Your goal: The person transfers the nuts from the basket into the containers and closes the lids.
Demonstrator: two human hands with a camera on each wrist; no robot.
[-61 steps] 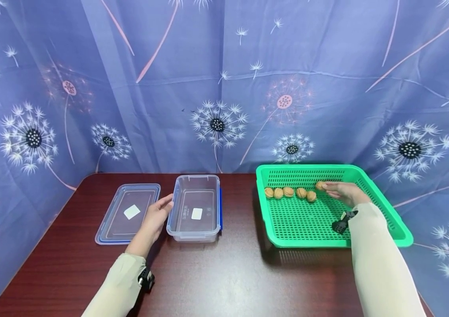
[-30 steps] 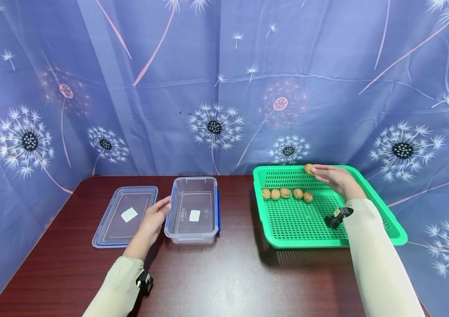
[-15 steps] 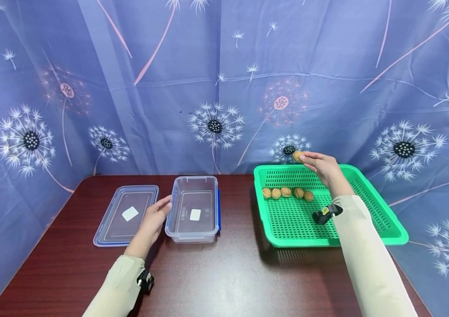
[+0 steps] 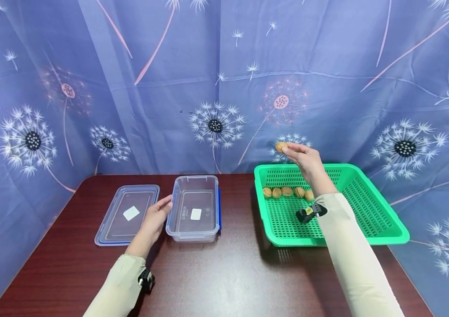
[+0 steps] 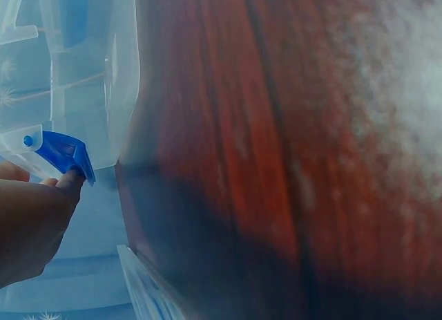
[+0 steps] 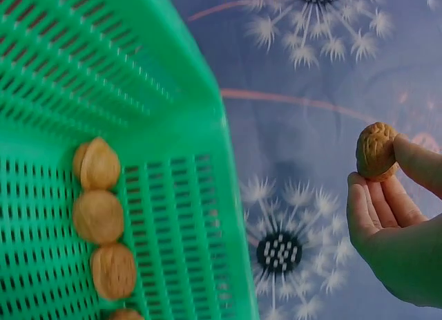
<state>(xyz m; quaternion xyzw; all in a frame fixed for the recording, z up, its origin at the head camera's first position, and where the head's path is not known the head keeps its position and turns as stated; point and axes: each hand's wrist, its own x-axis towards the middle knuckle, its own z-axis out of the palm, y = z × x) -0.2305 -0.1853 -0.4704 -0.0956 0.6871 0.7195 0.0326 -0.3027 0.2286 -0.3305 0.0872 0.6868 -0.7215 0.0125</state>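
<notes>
So the walnut [image 4: 281, 146] is up in the air right now, pinched at the fingertips of the right hand [image 4: 302, 160], hanging over the far left corner of the green basket [image 4: 371, 220]. The wrist view is showing it nicely: thumb on one side, fingers on the other, nut sitting at the very tips. Five more walnuts [image 4: 286, 192] are lying in a row on the basket floor, near the back wall.

The left hand [image 4: 153, 222] is resting against the left side of the clear container [image 4: 194, 214], fingers fairly straight and touching the wall by the blue clip, not wrapping round it. The lid [image 4: 128, 214] is lying flat just beside it on the dark wood table [image 4: 224, 281].

I'm reading this as the carry part, nut lifted and on its way over. Next bit, I reckon, needs a sideways travel across the gap and over the container rim, then letting go low so it doesn't bounce out.
</notes>
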